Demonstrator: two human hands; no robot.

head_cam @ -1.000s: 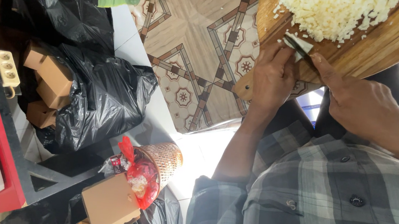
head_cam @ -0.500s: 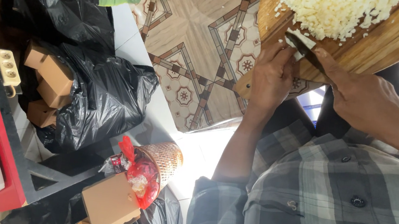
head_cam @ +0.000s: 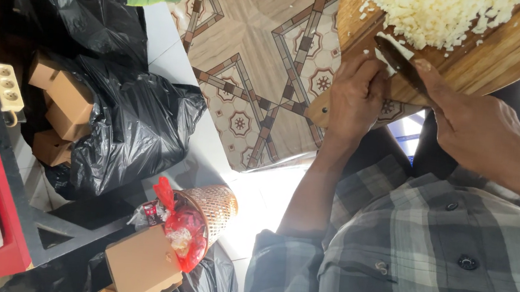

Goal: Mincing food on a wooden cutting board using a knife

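Black rubbish bags [head_cam: 125, 130] holding small cardboard boxes [head_cam: 67, 94] sit at left beside a woven basket [head_cam: 214, 206] on the patterned floor mat [head_cam: 262, 68]. At centre, the left hand [head_cam: 357, 98], fingers curled together, pins a pale piece against the round wooden chopping board [head_cam: 519, 45]; the right hand [head_cam: 478, 125] is closed around a knife [head_cam: 400, 61], index finger along the blade. Fingertips are best kept tucked back, cuts short, feeding the white chopped heap [head_cam: 438, 13] above.
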